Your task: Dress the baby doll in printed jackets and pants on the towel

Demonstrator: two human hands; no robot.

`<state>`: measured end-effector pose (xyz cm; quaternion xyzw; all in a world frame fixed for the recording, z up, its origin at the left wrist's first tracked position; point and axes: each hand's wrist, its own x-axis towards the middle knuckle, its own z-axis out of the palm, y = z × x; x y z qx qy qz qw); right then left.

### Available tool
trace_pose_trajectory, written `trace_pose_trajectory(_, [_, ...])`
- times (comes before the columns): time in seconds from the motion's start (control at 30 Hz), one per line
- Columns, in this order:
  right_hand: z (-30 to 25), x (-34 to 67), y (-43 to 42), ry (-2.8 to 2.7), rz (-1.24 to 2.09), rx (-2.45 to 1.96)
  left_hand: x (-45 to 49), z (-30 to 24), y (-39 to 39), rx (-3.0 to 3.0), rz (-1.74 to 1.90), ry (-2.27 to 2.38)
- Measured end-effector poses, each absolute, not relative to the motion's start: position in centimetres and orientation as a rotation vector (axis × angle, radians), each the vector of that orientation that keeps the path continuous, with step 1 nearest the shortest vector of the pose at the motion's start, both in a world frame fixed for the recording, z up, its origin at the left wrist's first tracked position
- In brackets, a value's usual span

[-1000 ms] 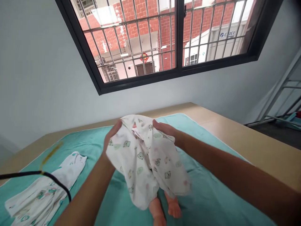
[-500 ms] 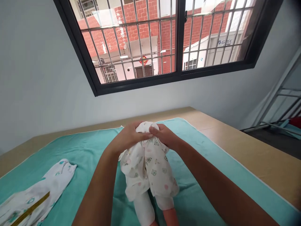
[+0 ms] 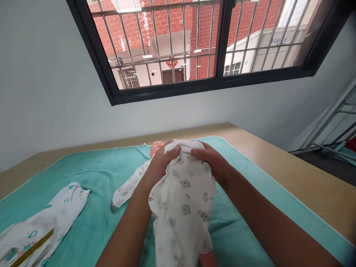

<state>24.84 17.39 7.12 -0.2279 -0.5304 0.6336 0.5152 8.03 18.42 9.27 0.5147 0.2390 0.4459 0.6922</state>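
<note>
A baby doll [image 3: 156,146] lies on its back on a teal towel [image 3: 94,185], head toward the window. White printed baby trousers [image 3: 183,207] cover its lower body. My left hand [image 3: 162,163] and my right hand [image 3: 213,161] both grip the trousers' waistband over the doll's belly, fingers closed on the cloth. The doll's sleeved arm [image 3: 130,185] sticks out to the left. A bare foot [image 3: 207,259] shows at the bottom edge.
A second white printed garment [image 3: 44,220] lies on the towel at the left, with a yellow strip [image 3: 32,248] over it. The towel covers a wooden table [image 3: 306,178]. A barred window [image 3: 194,40] and a grey wall stand behind. A metal frame [image 3: 333,126] is at the right.
The trousers have been pulled up the doll's legs toward its waist. The doll's head and left sleeve have come into view. My view has tilted down a little.
</note>
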Motion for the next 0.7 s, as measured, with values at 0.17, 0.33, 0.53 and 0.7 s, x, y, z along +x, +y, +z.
trace_pose_trajectory(0.17, [5.6,22.3,16.8,-1.405,1.779,-0.555,7.1,9.8,19.6,1.259,1.205,0.813])
trace_pose_trajectory(0.33, [6.0,20.6,16.0,-2.023,1.796,-0.665,6.5,9.4,20.3,1.41,1.251,0.967])
trace_pose_trajectory(0.53, [6.8,23.4,17.0,-1.607,1.687,-0.456,5.8,9.1,20.3,1.542,0.974,0.781])
trace_pose_trajectory(0.7, [6.9,23.4,17.0,-1.337,1.726,-0.324,5.9,9.0,19.3,1.435,0.765,0.619])
